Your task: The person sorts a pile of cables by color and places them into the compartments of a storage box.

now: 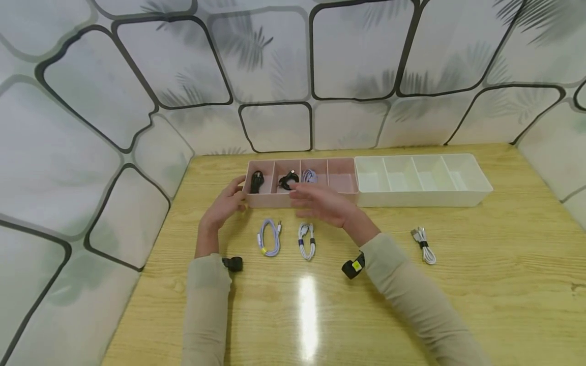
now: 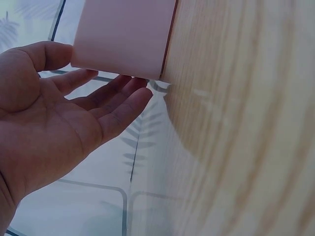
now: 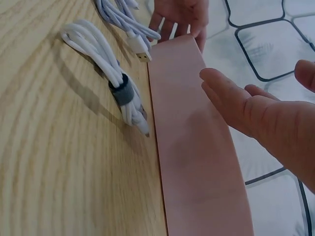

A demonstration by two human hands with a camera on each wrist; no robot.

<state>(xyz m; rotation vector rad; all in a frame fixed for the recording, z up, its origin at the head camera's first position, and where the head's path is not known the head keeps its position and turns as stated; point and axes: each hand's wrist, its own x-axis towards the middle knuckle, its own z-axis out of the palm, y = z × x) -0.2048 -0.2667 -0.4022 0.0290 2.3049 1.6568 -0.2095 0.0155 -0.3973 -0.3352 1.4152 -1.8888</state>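
Note:
A pink compartment box (image 1: 270, 201) stands along the back of the table. My left hand (image 1: 224, 204) is at its left end; in the left wrist view, thumb and loosely extended fingers touch the box's end wall (image 2: 123, 39). Over the front edge my right hand (image 1: 322, 204) is held with fingers extended and nothing in them. From left to right, the compartments hold a black cable (image 1: 257, 181), a coiled black cable (image 1: 285, 179) and a lavender cable (image 1: 310, 176). In front lie a lavender cable (image 1: 260, 238) with a yellow tie and a white cable (image 1: 301, 245) with dark ties.
A white compartment box (image 1: 421, 199) adjoins the pink one on its right. Another bundled white cable (image 1: 428, 254) with a black tie lies on the table (image 1: 503, 284) at the right. A patterned covering (image 1: 274, 56) rises behind the boxes and along the left.

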